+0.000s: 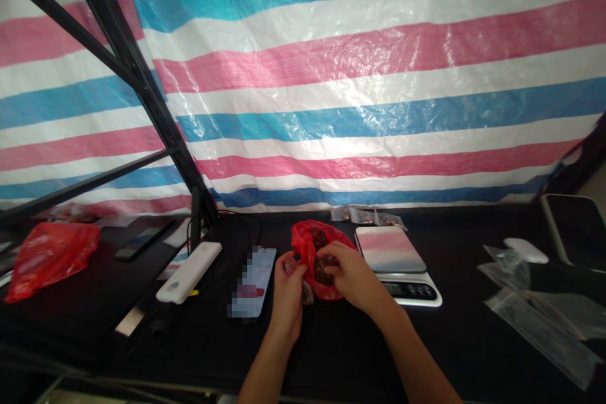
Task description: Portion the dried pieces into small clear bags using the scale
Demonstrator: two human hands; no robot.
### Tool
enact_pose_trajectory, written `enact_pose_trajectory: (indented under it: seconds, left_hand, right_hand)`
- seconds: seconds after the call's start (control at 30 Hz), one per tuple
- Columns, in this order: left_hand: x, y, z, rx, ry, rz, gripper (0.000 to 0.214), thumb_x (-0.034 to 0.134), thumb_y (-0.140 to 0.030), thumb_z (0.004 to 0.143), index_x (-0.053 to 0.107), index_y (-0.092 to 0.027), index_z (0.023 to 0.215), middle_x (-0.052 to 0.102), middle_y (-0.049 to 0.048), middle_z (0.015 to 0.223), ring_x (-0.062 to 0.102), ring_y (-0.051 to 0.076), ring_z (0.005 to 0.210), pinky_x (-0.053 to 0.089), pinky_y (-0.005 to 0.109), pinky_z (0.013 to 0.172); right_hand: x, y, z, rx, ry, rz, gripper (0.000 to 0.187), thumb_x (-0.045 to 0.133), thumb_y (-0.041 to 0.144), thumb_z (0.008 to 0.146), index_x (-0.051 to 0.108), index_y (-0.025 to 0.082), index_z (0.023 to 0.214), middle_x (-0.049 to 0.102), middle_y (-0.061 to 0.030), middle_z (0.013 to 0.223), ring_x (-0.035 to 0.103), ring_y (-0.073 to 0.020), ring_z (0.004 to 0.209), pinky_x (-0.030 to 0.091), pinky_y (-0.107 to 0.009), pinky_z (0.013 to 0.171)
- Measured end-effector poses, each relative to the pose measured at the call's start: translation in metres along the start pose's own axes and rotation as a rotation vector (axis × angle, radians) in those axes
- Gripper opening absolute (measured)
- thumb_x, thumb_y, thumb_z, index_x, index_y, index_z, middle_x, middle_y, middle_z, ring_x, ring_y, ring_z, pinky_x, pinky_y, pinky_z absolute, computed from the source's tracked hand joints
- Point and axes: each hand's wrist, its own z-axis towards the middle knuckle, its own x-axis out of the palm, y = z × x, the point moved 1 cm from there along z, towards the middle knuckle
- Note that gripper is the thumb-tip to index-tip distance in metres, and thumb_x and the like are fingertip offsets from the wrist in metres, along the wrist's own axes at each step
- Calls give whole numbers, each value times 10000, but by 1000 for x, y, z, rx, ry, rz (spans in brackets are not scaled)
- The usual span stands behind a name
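A red plastic bag (338, 290) lies with its mouth spread on the black table, and small dark brown pieces (322, 273) fill its inside. Reaching in from the right, my right hand (353, 274) has its fingers closed in a pinch among the pieces. My left hand (287, 297) is at the bag's left edge, its fingers closed around a small clear plastic bag (307, 294) that is mostly hidden by the hand. A white digital scale (391, 249) stands just right of the red bag.
Several small filled clear packets (367, 216) lie behind the scale. A phone (258, 284) and a white power strip (189, 273) are on the left. Flat clear bags (540, 328) lie at right. Another red bag (54, 255) sits far left, beyond a black metal frame (163, 120).
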Motion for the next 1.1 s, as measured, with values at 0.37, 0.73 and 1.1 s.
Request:
enact_pose_trajectory:
  seconds: [0.37, 0.73, 1.1]
  left_hand:
    - [-22, -10, -14, 371, 57, 449, 484, 630, -352, 887, 476, -194, 1317, 692, 30, 899, 700, 212, 807, 547, 353, 798]
    - [-12, 3, -26, 136, 210, 182, 582, 755, -242, 726, 482, -200, 1238, 693, 8, 859, 694, 174, 738, 549, 285, 701]
    - [-9, -13, -20, 224, 102, 110, 555, 760, -383, 767, 490, -205, 1217, 699, 20, 904, 689, 187, 798, 553, 330, 773]
  right_hand:
    - [-22, 8, -8, -22, 38, -239, 479, 494, -94, 726, 735, 202, 1016, 715, -58, 1060, 670, -195, 991, 467, -288, 849]
    - [-15, 14, -15, 6, 198, -179, 459, 496, -81, 719, 747, 187, 993, 721, -60, 1104, 674, -198, 988, 464, -280, 874]
    - [-7, -1, -13, 164, 3, 229, 337, 563, 66, 790, 721, 171, 1069, 770, -85, 1054, 725, -223, 988, 552, -379, 947]
